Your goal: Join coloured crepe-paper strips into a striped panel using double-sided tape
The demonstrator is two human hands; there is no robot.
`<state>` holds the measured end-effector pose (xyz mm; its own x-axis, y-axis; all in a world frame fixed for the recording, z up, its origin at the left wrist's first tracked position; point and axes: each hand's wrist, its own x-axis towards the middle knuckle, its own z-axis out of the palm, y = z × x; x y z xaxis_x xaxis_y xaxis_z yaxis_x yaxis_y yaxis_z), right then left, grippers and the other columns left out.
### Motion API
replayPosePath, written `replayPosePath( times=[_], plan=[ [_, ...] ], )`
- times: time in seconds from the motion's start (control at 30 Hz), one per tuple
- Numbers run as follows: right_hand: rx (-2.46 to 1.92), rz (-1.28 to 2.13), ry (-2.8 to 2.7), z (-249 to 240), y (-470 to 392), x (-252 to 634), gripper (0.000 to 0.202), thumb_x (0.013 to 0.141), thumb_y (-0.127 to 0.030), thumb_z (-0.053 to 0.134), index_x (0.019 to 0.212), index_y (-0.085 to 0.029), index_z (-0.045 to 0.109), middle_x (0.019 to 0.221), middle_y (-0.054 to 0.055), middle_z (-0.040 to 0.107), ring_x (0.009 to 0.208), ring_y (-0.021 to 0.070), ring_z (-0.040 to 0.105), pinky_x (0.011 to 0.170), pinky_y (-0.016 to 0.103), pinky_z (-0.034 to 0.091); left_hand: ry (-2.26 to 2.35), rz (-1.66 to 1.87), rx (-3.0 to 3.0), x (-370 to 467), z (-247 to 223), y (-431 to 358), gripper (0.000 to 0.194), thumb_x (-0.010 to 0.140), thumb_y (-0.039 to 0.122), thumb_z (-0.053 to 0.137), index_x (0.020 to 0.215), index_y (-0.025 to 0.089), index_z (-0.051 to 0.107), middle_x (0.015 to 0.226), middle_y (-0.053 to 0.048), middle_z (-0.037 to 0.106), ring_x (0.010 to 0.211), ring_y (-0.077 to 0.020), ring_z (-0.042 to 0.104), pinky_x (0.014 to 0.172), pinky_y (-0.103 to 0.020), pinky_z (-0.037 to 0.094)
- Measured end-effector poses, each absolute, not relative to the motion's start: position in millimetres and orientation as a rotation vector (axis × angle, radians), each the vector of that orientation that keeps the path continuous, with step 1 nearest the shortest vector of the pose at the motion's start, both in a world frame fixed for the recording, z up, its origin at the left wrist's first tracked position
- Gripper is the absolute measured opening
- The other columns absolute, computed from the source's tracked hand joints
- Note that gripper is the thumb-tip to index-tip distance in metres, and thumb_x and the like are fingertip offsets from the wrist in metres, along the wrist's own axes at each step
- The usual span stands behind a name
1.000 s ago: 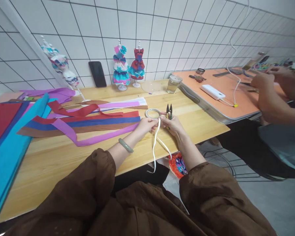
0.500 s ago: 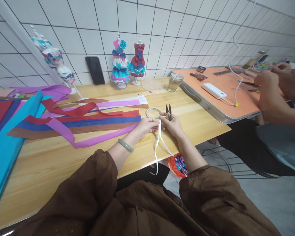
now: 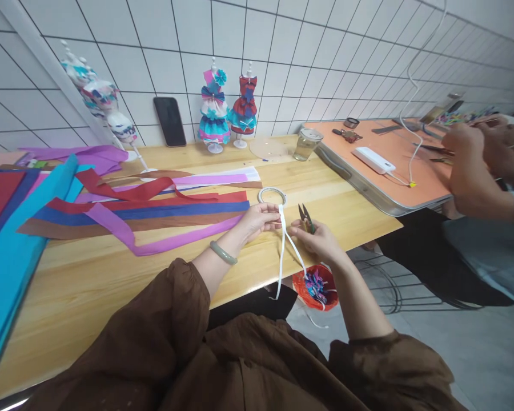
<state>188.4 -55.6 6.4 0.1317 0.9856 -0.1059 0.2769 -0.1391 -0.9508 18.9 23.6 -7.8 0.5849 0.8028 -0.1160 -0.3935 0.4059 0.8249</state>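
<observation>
My left hand, with a green bangle at its wrist, pinches the top of a narrow white ribbon. Two ends of the ribbon dangle past the table's front edge. To the right, my right hand is closed around thread snips, whose dark blades point up and away from me. A gap separates this hand's fingertips from the ribbon's top. Just beyond my left fingertips, a roll of tape lies flat on the wooden table.
Coloured fabric strips cover the table's left side. Two dressed mini mannequins, a phone and a glass jar stand at the back. Below the edge is a red scrap bin. A co-worker's hands are above the orange table.
My right hand, with the snips, has moved right and toward me, away from the ribbon's top. My left hand still holds the ribbon. More of the scrap bin shows.
</observation>
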Motion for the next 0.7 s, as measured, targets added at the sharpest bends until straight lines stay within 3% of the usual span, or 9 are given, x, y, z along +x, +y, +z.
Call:
replayPosePath(
  times=[0.07,0.17,0.7],
  plan=[
    [-1.589,1.047,-1.32,6,-68,188,0.04,0.061,-0.04,0.069,0.091,-0.015,0.06,0.072,0.002,0.062,0.05,0.0091,0.051,0.047,0.022,0.04,0.547,0.809,0.86,19,-9,23,0.021,0.068,0.003,0.064,0.086,0.012,0.057,0.074,-0.001,0.06,0.066,-0.0099,0.06,0.074,-0.034,0.05],
    [-1.58,1.063,-1.357,6,-79,185,0.038,0.062,-0.037,0.069,0.091,-0.016,0.059,0.071,0.002,0.062,0.06,0.0131,0.056,0.059,0.027,0.045,0.536,0.806,0.883,20,-11,24,0.025,0.067,0.003,0.066,0.088,0.013,0.058,0.075,-0.001,0.06,0.067,-0.0101,0.06,0.075,-0.034,0.05],
    [-1.604,0.962,-1.358,0,-90,187,0.033,0.068,-0.038,0.065,0.091,-0.016,0.058,0.077,0.004,0.062,0.066,0.0153,0.057,0.063,0.029,0.046,0.514,0.728,1.069,22,-10,16,0.052,0.06,0.007,0.071,0.104,0.02,0.045,0.072,0.003,0.057,0.061,-0.0111,0.061,0.064,-0.032,0.05]
  ],
)
